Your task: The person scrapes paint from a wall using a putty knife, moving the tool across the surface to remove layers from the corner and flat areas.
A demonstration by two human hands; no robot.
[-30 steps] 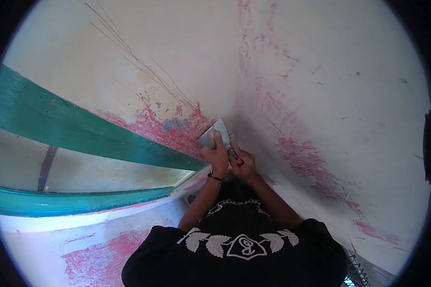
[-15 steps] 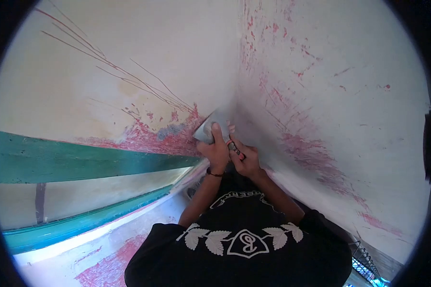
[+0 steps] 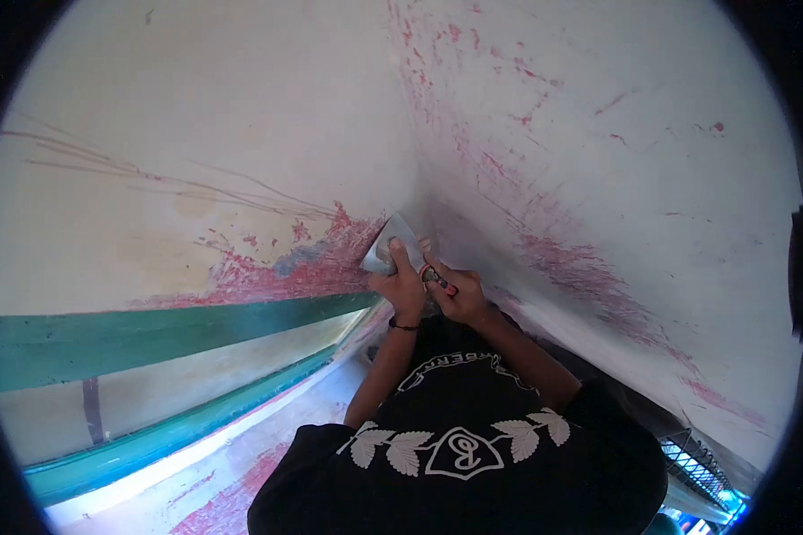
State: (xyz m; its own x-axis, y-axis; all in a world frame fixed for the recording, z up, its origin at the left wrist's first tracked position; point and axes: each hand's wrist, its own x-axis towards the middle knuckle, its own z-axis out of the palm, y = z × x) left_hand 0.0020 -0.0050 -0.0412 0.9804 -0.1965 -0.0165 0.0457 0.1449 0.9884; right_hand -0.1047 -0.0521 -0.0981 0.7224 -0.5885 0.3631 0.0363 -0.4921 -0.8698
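A wide metal scraper blade (image 3: 380,253) lies against the left wall beside the corner, over the edge of a red scraped patch (image 3: 330,259). My left hand (image 3: 403,287) presses on the blade, thumb stretched up along its face. Its other fingers are mostly hidden. Just to the right, my right hand (image 3: 458,292) is wrapped round the scraper's red and black handle (image 3: 441,283). A dark bracelet (image 3: 403,326) circles my left wrist.
A green painted beam (image 3: 169,339) runs along the left wall, with a blue-green ledge (image 3: 196,410) below it. The right wall (image 3: 687,178) bears red scraped marks (image 3: 580,267). A dark metal lattice (image 3: 698,464) shows at the lower right.
The view has turned, so the green beam sits lower and the wall corner farther left. The blade is tilted more upright, and both hands keep their hold.
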